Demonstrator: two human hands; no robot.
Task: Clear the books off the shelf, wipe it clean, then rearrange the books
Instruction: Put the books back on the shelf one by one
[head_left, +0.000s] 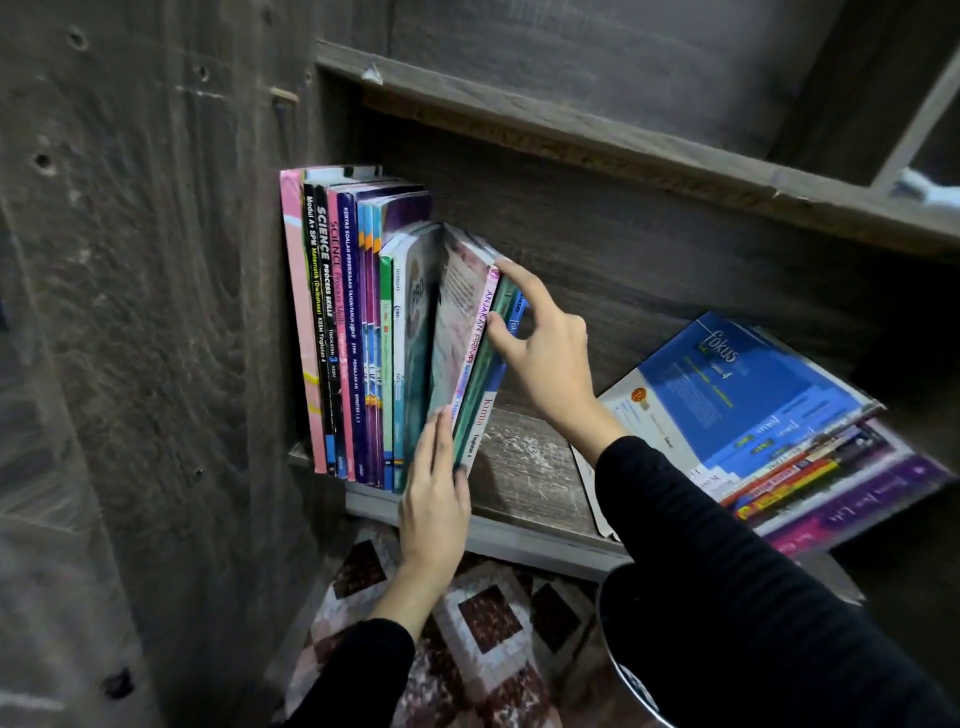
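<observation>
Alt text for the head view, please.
A person's right hand grips the tops of the leaning books at the right end of a row of upright books on a wooden shelf, while the left hand presses flat against their lower spines. A stack of books lies flat further right.

Dark wooden shelf (524, 467), and its bare middle stretch is scuffed and streaked pale. At the far left end stands a row of upright books (343, 338), spines out, planted on the board. Just beside them a few leaning books (470, 358) tip rightward at the top, feet on the shelf. Over on the right lies a flat stack of books (753, 415), a blue one on top, seemingly jutting past the front edge.
</observation>
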